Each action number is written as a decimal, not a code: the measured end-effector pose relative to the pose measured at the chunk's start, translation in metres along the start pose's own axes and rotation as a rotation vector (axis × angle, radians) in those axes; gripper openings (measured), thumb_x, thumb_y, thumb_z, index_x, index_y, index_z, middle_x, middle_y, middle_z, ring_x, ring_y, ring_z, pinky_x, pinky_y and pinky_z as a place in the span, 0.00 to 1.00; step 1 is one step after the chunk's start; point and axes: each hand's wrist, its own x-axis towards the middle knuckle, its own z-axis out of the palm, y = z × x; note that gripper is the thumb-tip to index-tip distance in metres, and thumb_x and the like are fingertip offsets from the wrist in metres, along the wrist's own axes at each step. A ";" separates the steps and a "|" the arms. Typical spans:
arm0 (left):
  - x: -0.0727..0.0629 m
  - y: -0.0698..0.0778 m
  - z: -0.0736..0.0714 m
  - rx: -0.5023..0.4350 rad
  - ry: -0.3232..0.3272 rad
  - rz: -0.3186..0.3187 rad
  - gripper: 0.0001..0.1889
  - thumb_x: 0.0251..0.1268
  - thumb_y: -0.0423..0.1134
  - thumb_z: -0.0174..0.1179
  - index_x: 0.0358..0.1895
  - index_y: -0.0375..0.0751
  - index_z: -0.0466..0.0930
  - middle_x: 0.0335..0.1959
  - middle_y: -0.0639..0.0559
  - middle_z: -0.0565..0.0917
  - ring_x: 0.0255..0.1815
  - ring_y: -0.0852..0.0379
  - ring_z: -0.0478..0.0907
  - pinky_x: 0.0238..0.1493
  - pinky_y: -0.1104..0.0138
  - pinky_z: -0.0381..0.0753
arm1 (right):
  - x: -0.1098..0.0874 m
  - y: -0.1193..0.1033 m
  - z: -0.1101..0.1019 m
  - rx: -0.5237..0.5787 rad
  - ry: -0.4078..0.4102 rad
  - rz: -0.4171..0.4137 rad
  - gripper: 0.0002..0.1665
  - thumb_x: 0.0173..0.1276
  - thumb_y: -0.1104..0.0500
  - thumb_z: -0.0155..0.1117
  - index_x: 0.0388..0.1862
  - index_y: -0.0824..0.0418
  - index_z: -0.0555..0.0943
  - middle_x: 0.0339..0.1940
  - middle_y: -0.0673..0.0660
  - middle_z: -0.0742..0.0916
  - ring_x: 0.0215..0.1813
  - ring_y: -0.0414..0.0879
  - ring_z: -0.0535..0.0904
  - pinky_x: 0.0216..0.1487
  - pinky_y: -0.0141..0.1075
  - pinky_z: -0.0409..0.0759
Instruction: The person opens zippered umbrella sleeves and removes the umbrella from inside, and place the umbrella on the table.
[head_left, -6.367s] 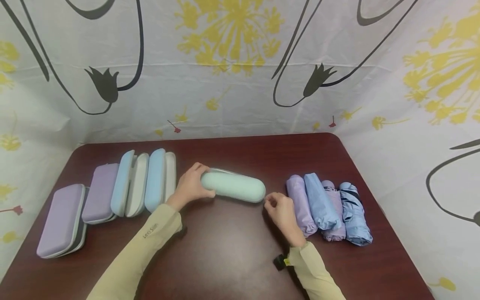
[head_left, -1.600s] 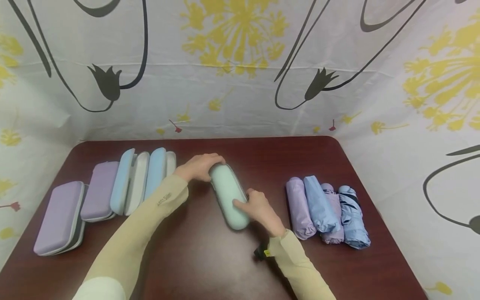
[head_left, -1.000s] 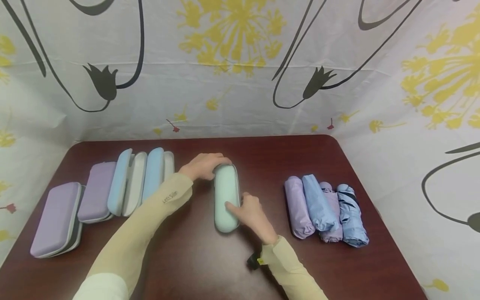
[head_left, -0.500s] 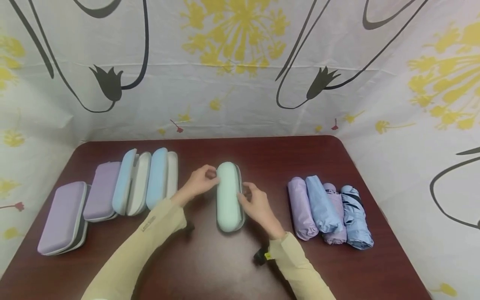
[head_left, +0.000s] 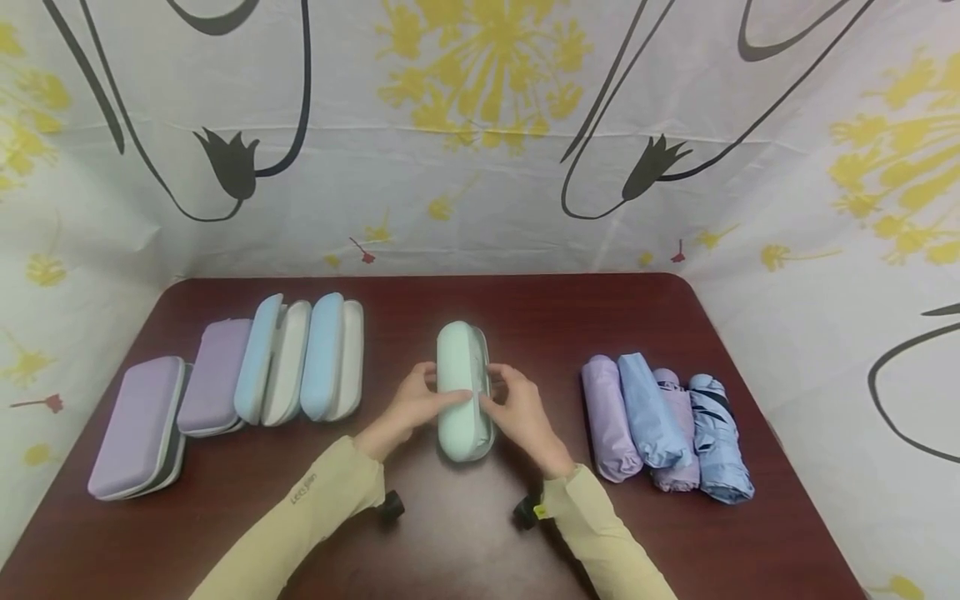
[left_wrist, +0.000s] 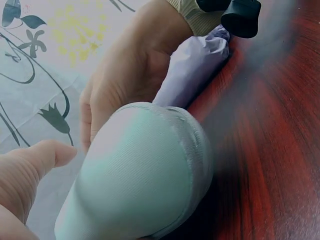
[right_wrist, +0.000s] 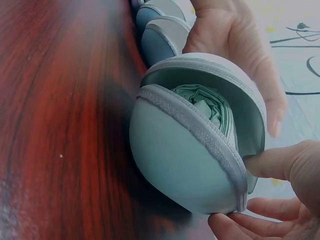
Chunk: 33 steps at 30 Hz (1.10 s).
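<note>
A mint green umbrella case (head_left: pixel 457 354) stands lengthwise at mid-table, its lid partly raised on the right side. Inside lies a folded green umbrella (right_wrist: pixel 202 102), seen through the gap in the right wrist view. My left hand (head_left: pixel 412 404) grips the case from the left, thumb laid across the lid and fingers at its side. My right hand (head_left: pixel 521 412) holds the right edge by the opening; in the right wrist view its thumb is at the gap and its fingers lie under the lower shell (right_wrist: pixel 185 155). The left wrist view shows the case's rounded end (left_wrist: pixel 135 175).
On the left, two purple cases (head_left: pixel 138 425) and two light blue cases (head_left: pixel 322 358) stand in a row, the blue ones opened. To the right lie several folded umbrellas, among them a purple one (head_left: pixel 611 417) and a blue one (head_left: pixel 652 408). A patterned curtain (head_left: pixel 480 208) borders the table.
The mint case has turned from crosswise to lengthwise, and its lid gap now faces right. My left hand has come down from the case's far end to its left side.
</note>
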 end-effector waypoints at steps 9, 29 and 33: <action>0.004 -0.001 0.007 0.052 0.060 0.027 0.46 0.42 0.44 0.73 0.63 0.26 0.58 0.54 0.33 0.73 0.52 0.42 0.74 0.50 0.54 0.76 | -0.001 0.000 0.002 -0.026 0.006 -0.046 0.26 0.54 0.65 0.69 0.53 0.71 0.75 0.42 0.64 0.82 0.34 0.53 0.81 0.36 0.42 0.80; 0.012 -0.001 0.009 0.145 0.079 0.054 0.39 0.42 0.46 0.72 0.56 0.25 0.67 0.45 0.36 0.78 0.43 0.45 0.77 0.42 0.56 0.79 | -0.003 -0.004 0.001 -0.075 -0.004 -0.094 0.26 0.53 0.68 0.67 0.52 0.71 0.76 0.42 0.64 0.82 0.37 0.56 0.81 0.38 0.42 0.80; 0.011 0.001 0.008 0.160 0.078 0.050 0.39 0.41 0.43 0.71 0.57 0.24 0.66 0.45 0.34 0.78 0.42 0.44 0.78 0.42 0.56 0.80 | -0.002 -0.003 0.001 -0.073 -0.001 -0.108 0.26 0.53 0.66 0.69 0.52 0.72 0.76 0.41 0.64 0.82 0.37 0.56 0.81 0.37 0.41 0.80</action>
